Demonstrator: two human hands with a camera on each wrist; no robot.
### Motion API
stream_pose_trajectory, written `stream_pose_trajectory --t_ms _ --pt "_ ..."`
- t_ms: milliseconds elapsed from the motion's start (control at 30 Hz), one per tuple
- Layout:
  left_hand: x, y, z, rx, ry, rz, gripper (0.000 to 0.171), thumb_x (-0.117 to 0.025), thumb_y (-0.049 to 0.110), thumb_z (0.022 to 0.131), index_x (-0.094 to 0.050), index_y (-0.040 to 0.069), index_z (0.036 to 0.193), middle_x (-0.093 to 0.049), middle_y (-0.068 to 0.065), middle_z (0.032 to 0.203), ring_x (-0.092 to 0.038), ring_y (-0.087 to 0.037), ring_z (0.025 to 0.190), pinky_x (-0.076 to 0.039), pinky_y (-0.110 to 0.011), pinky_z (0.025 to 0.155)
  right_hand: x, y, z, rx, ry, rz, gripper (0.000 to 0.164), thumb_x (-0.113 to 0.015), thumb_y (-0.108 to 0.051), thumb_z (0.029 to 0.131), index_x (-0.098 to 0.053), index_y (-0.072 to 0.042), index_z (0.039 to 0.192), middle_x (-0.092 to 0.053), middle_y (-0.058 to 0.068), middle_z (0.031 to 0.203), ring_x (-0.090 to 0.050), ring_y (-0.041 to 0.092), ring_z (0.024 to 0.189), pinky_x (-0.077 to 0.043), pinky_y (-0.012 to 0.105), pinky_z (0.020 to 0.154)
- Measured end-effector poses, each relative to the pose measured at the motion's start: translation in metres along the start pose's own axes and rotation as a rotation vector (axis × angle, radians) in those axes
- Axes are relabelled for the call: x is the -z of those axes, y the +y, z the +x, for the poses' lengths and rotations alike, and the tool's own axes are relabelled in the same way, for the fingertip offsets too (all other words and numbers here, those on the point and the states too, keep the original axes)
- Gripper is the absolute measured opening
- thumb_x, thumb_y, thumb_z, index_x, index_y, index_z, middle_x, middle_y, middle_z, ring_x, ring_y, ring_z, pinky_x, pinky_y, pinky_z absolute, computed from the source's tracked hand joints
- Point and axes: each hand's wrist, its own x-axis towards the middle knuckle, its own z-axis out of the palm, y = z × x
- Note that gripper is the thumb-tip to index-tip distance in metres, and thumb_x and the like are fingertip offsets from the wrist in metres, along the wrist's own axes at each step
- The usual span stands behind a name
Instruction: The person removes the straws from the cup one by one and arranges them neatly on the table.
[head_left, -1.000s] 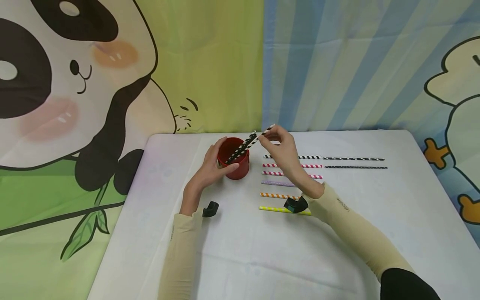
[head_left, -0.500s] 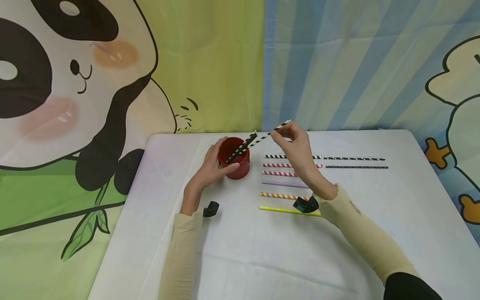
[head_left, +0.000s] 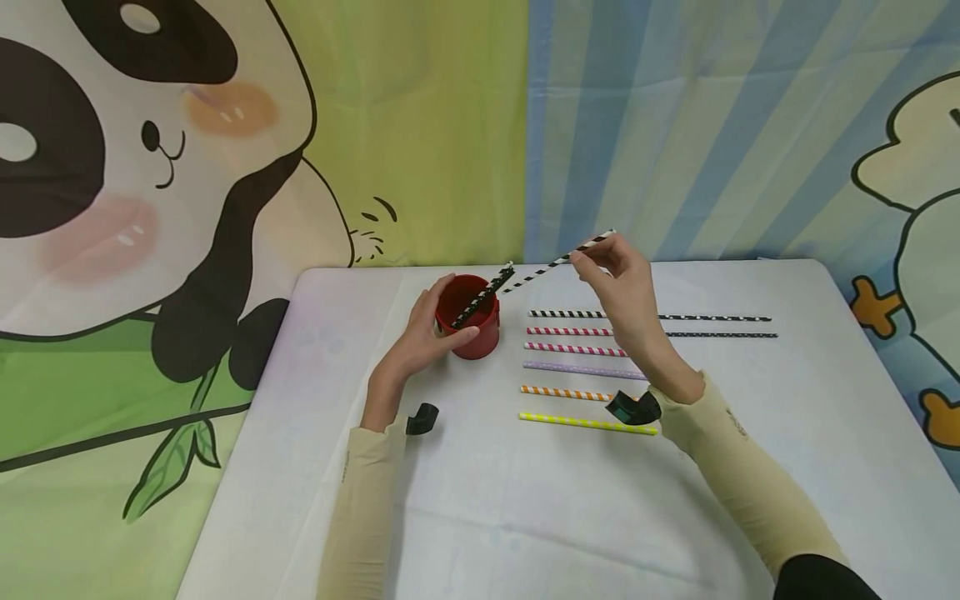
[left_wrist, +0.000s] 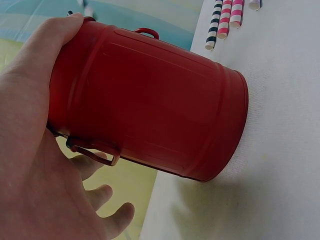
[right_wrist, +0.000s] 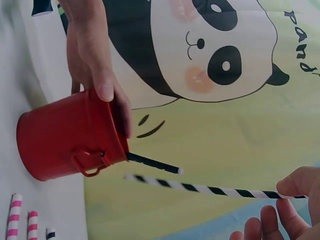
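Note:
My left hand (head_left: 420, 340) grips the red bucket (head_left: 486, 335) at its rim, thumb on the near side; the bucket stands upright on the table. In the left wrist view the side handle (left_wrist: 97, 156) shows between palm and fingers. Dark patterned paper straws (head_left: 480, 300) lean in the bucket, their lower ends inside; one such straw (right_wrist: 155, 163) sticks out in the right wrist view. My right hand (head_left: 628, 290) pinches a black-and-white striped paper straw (head_left: 551, 267) near its upper end. The straw slants down toward the bucket, its lower tip just outside the rim.
A column of straws lies right of the bucket: black-striped (head_left: 566, 314), pink-striped (head_left: 570, 332), magenta-striped (head_left: 573, 347), lilac (head_left: 577, 367), orange-striped (head_left: 558, 391) and yellow (head_left: 585, 422). Two thin black patterned straws (head_left: 720, 335) lie farther right. A printed curtain (head_left: 435, 133) hangs behind the white table (head_left: 480, 517).
My right hand has moved right and slightly up, drawing the striped straw out of the bucket and away from the dark straws. The left hand and bucket have stayed put.

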Motion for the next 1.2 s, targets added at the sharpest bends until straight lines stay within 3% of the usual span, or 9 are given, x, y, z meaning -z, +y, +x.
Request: stream_pose_trajectory --t_ms 133,367,467,567,733,933,1200 --pt "0.0 0.0 0.0 0.002 -0.001 -0.003 0.09 -0.078 0.047 0.084 -0.023 0.045 0.155 -0.042 0.005 0.148 -0.032 -0.015 0.141 -0.037 -0.054 0.113 0.004 -0.002 0.0 0.045 0.008 0.008 0.009 -0.068 -0.012 0.095 -0.064 -0.009 0.102 -0.061 -0.001 0.106 -0.062 0.015 0.103 -0.05 0.023 0.088" --pt "0.0 0.001 0.0 0.004 -0.002 -0.002 0.089 -0.078 0.047 0.084 -0.023 0.046 0.154 -0.042 0.005 0.148 -0.032 -0.015 0.141 -0.038 -0.054 0.112 0.006 0.002 -0.001 0.094 -0.004 -0.112 0.014 -0.068 -0.011 0.095 -0.064 -0.005 0.107 -0.061 -0.003 0.108 -0.061 0.015 0.102 -0.051 0.021 0.087" --pt "0.0 0.0 0.0 0.003 -0.003 -0.001 0.089 -0.078 0.047 0.084 -0.023 0.045 0.155 -0.042 0.005 0.147 -0.033 -0.015 0.14 -0.039 -0.053 0.112 0.004 -0.003 -0.004 0.111 -0.014 -0.176 0.013 -0.066 -0.007 0.095 -0.063 -0.002 0.107 -0.06 0.001 0.107 -0.061 0.014 0.101 -0.05 0.023 0.088" --pt "0.0 0.001 0.0 0.0 -0.005 -0.013 0.09 -0.078 0.043 0.085 -0.023 0.04 0.156 -0.041 0.002 0.148 -0.033 -0.018 0.141 -0.039 -0.055 0.111 0.002 -0.009 -0.008 0.136 -0.029 -0.282 0.015 -0.064 -0.007 0.095 -0.062 0.001 0.108 -0.061 0.009 0.108 -0.059 0.012 0.101 -0.049 0.034 0.092" --pt "0.0 0.002 0.001 -0.001 -0.01 -0.031 0.09 -0.079 0.04 0.085 -0.023 0.039 0.156 -0.04 0.0 0.149 -0.032 -0.02 0.142 -0.039 -0.057 0.111 0.008 0.01 -0.003 0.208 -0.062 -0.506 0.014 -0.062 -0.015 0.096 -0.063 -0.007 0.108 -0.061 0.008 0.111 -0.057 0.019 0.104 -0.046 0.046 0.091" --pt "0.0 0.002 0.001 0.002 -0.004 -0.02 0.088 -0.078 0.046 0.084 -0.025 0.043 0.154 -0.041 0.003 0.147 -0.034 -0.017 0.139 -0.044 -0.054 0.108 0.009 0.021 -0.002 0.267 -0.113 -0.717 0.007 -0.06 -0.012 0.092 -0.062 -0.01 0.098 -0.059 0.01 0.106 -0.053 0.027 0.099 -0.044 0.042 0.087" --pt "0.0 0.004 0.0 0.014 -0.007 -0.019 0.091 -0.078 0.046 0.084 -0.023 0.04 0.156 -0.04 0.002 0.148 -0.035 -0.016 0.138 -0.048 -0.051 0.105 0.005 0.04 -0.007 0.455 -0.173 -1.04 0.007 -0.057 -0.009 0.088 -0.059 -0.009 0.095 -0.057 0.011 0.097 -0.05 0.031 0.081 -0.041 0.043 0.07"
